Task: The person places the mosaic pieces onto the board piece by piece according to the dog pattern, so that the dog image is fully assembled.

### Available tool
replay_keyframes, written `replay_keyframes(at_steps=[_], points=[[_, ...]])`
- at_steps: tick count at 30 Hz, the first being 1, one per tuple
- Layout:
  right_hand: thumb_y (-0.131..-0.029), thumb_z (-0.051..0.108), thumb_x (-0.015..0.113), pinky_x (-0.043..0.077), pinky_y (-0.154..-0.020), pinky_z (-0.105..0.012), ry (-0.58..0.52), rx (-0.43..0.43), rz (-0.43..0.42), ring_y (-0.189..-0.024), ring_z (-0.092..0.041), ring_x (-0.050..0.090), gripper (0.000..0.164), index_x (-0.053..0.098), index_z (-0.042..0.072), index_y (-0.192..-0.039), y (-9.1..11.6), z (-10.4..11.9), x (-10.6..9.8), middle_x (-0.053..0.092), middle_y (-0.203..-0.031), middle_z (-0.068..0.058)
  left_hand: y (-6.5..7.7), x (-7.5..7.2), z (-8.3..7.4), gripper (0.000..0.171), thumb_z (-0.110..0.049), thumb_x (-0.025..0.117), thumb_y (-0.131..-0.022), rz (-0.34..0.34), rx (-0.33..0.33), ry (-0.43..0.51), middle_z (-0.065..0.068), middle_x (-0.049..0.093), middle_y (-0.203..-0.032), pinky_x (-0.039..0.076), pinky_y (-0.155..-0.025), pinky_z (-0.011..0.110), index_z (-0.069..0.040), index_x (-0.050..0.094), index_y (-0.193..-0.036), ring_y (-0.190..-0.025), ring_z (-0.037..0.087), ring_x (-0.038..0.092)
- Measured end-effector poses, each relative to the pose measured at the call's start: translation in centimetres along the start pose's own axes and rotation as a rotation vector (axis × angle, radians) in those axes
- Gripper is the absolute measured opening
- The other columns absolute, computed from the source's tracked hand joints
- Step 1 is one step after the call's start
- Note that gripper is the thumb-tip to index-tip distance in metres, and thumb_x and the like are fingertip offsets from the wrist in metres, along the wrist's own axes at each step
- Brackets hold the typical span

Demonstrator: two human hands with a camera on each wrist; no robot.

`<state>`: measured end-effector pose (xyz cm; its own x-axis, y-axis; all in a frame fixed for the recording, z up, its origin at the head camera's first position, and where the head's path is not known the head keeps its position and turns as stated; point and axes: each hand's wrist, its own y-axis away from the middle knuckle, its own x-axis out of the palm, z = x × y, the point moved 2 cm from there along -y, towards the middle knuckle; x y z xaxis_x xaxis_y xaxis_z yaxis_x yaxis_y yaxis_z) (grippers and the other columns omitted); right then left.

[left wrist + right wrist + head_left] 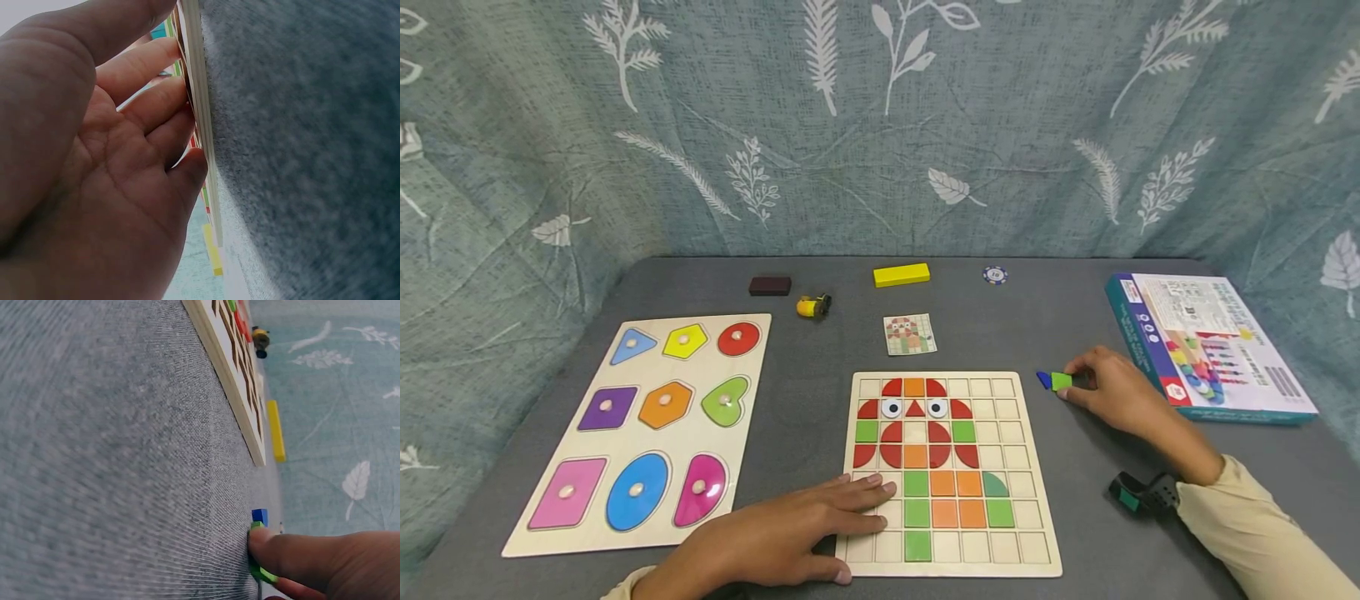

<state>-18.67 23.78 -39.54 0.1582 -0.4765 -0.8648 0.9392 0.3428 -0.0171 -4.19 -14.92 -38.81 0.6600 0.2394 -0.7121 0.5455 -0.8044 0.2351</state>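
A wooden grid board [1033, 533] lies on the table, filled partly with red, orange and green tiles that form an owl-like picture. My left hand [805, 529] rests on its lower left corner with the fingers extended; in the left wrist view the fingertips [178, 94] lie against the board's side. To the right of the board, my right hand [1116, 392] pinches a bright green square tile [1061, 381] between thumb and fingers. A small blue tile [1043, 380] lies right beside it. Above the board is a small picture card [910, 334] showing a similar owl.
A shape puzzle board [688, 450] with knobbed pieces lies at the left. A printed box [1217, 350] stands at the right. Along the back are a dark block [770, 287], a yellow-and-black toy [813, 307], a yellow block [901, 275] and a poker chip [995, 275].
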Motion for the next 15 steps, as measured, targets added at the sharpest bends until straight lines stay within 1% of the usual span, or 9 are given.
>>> replay_keyframes(at_steps=[4,6,8,10,13,15], points=[[-0.08,0.008,0.076,0.04,-0.057,-0.032,-0.061,0.033,-0.019,-0.068,-0.019,0.049,0.02,0.06,0.001,-0.091,0.29,-0.26,-0.08,0.056,-0.079,-0.007,-0.1,-0.03,-0.03,0.055,-0.026,0.071,-0.09,0.01,-0.008,0.004,-0.006,0.034,-0.154,0.03,-0.111,0.04,-0.018,0.053,-0.142,-0.143,0.017,0.026],[-0.08,0.005,0.075,0.039,-0.053,-0.029,-0.093,0.028,-0.026,-0.064,-0.017,0.049,0.017,0.059,0.003,-0.088,0.38,-0.4,-0.1,0.056,-0.074,-0.004,-0.12,-0.05,-0.03,0.055,-0.026,0.071,-0.09,0.011,-0.01,0.002,-0.005,0.034,-0.154,0.03,-0.111,0.041,-0.018,0.053,-0.142,-0.143,0.018,0.026],[-0.081,0.003,0.073,0.04,-0.051,-0.027,-0.112,0.011,-0.031,-0.063,-0.016,0.05,0.014,0.061,0.003,-0.087,0.43,-0.46,-0.08,0.057,-0.073,-0.003,-0.14,-0.07,-0.04,0.055,-0.026,0.071,-0.09,0.015,-0.019,0.009,-0.006,0.034,-0.154,0.03,-0.111,0.041,-0.018,0.053,-0.142,-0.143,0.018,0.026],[-0.082,0.002,0.072,0.041,-0.052,-0.026,-0.122,-0.014,-0.04,-0.064,-0.015,0.051,0.013,0.064,0.001,-0.091,0.44,-0.45,-0.05,0.059,-0.075,-0.002,-0.13,-0.07,-0.04,0.055,-0.026,0.071,-0.09,0.013,-0.019,0.01,-0.006,0.034,-0.154,0.031,-0.11,0.041,-0.018,0.053,-0.142,-0.143,0.018,0.026],[-0.084,-0.001,0.07,0.044,-0.054,-0.026,-0.133,-0.055,-0.05,-0.067,-0.015,0.053,0.018,0.066,-0.002,-0.101,0.5,-0.22,0.01,0.061,-0.08,-0.004,-0.12,-0.06,-0.03,0.055,-0.027,0.071,-0.09,0.006,-0.007,0.003,-0.006,0.034,-0.154,0.032,-0.11,0.042,-0.018,0.053,-0.142,-0.143,0.019,0.026],[-0.085,-0.001,0.069,0.045,-0.055,-0.026,-0.141,-0.073,-0.046,-0.068,-0.015,0.054,0.019,0.067,-0.003,-0.104,0.59,0.13,0.0,0.063,-0.082,-0.004,-0.08,-0.07,-0.04,0.055,-0.028,0.07,-0.091,0.002,0.002,-0.002,-0.005,0.034,-0.154,0.032,-0.109,0.042,-0.018,0.053,-0.142,-0.143,0.019,0.026]])
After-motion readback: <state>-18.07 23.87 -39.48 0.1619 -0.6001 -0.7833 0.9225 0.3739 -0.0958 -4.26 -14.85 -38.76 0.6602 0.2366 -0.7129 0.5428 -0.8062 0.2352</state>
